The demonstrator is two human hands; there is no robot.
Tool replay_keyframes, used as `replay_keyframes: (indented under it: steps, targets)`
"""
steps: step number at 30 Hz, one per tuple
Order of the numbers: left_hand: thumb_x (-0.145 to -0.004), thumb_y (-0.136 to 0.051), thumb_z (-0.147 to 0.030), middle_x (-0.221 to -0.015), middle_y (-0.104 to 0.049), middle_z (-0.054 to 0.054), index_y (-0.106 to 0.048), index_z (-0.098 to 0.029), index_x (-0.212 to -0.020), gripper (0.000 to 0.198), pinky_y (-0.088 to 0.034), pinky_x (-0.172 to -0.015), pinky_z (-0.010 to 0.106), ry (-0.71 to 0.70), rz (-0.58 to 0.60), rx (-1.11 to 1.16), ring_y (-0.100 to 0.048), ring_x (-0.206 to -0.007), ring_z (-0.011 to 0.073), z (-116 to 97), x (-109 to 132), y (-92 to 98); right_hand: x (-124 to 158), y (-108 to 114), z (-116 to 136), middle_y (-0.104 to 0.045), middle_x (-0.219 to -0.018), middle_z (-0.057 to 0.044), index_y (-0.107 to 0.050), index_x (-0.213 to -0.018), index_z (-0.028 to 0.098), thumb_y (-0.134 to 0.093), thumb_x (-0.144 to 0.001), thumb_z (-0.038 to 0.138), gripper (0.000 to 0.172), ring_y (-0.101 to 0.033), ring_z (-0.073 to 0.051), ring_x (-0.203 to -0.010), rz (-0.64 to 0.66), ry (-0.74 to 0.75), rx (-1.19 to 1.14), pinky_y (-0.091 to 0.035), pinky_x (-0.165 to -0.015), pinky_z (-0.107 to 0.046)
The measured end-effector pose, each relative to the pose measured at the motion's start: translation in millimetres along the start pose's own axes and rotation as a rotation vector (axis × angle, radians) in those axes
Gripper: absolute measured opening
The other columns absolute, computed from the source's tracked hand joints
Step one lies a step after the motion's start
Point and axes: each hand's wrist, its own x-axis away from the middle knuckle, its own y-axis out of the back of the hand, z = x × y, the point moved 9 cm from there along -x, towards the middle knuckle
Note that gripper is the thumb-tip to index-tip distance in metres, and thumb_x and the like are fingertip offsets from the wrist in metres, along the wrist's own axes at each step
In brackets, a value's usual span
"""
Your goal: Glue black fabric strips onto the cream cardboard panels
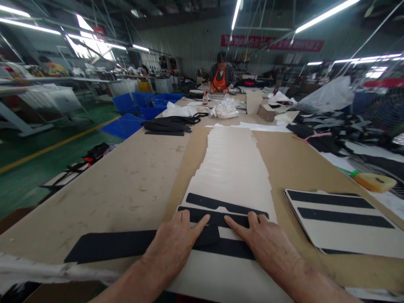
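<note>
My left hand (176, 244) and my right hand (263, 244) lie flat, fingers stretched out, on a black strip (217, 219) that sits on the nearest cream sheet (233, 273). Both index fingers point toward each other on that strip. A second black strip (221, 204) lies just beyond on the same overlapped row of cream sheets (233, 164), which runs away down the table. A long black strip (110, 246) lies loose on the cardboard by my left wrist.
A stack of cream sheets with black strips (344, 223) sits at right, a yellow tape roll (375, 182) behind it. Black pieces (170, 125), plastic bags and a box lie farther along. A person in an orange apron (221, 78) works at the far end. Blue bins (142, 105) stand left.
</note>
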Motion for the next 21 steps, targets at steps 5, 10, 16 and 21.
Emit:
replay_keyframes:
  steps: [5, 10, 16, 21]
  targets:
    - [-0.081, -0.042, 0.006, -0.101, -0.061, 0.01, -0.044, -0.031, -0.145, 0.074, -0.06, -0.07, 0.037, 0.001, 0.008, 0.084, -0.065, -0.092, 0.0259, 8.1, -0.9, -3.7, 2.4, -0.5, -3.5, -0.061, -0.094, -0.009, -0.041, -0.147, 0.04, -0.049, -0.073, -0.004, 0.086, -0.066, -0.024, -0.076, -0.019, -0.005, -0.087, -0.055, -0.051, -0.03]
    - [-0.08, -0.035, 0.006, -0.115, -0.061, 0.014, -0.046, -0.019, -0.144, 0.07, -0.059, -0.083, 0.039, 0.006, 0.003, 0.161, -0.062, -0.105, 0.0262, 19.4, 7.6, -18.0, 15.4, -3.3, -14.7, -0.061, -0.098, -0.009, -0.052, -0.141, 0.03, -0.049, -0.073, -0.005, 0.076, -0.065, -0.023, -0.079, -0.07, -0.025, -0.162, -0.062, -0.057, -0.035]
    - [-0.072, -0.036, 0.006, -0.134, -0.058, 0.013, -0.054, -0.014, -0.137, 0.07, -0.05, -0.104, 0.042, 0.025, -0.122, 0.268, -0.053, -0.125, 0.0263, 32.2, 20.7, -25.4, 53.5, -28.3, -50.3, -0.063, -0.112, -0.011, -0.056, -0.137, 0.02, -0.048, -0.075, -0.005, 0.067, -0.063, -0.026, -0.096, -0.17, -0.079, -0.189, -0.063, -0.076, -0.04]
    - [-0.063, -0.044, 0.0, -0.133, -0.061, 0.008, -0.061, -0.018, -0.128, 0.069, -0.044, -0.111, 0.045, 0.013, -0.293, 0.463, -0.055, -0.124, 0.0258, 45.5, 32.9, -32.4, 84.8, -12.9, -57.9, -0.066, -0.116, -0.014, -0.065, -0.123, 0.014, -0.049, -0.088, 0.01, 0.039, -0.063, -0.028, -0.105, -0.306, -0.163, -0.299, -0.057, -0.092, -0.048]
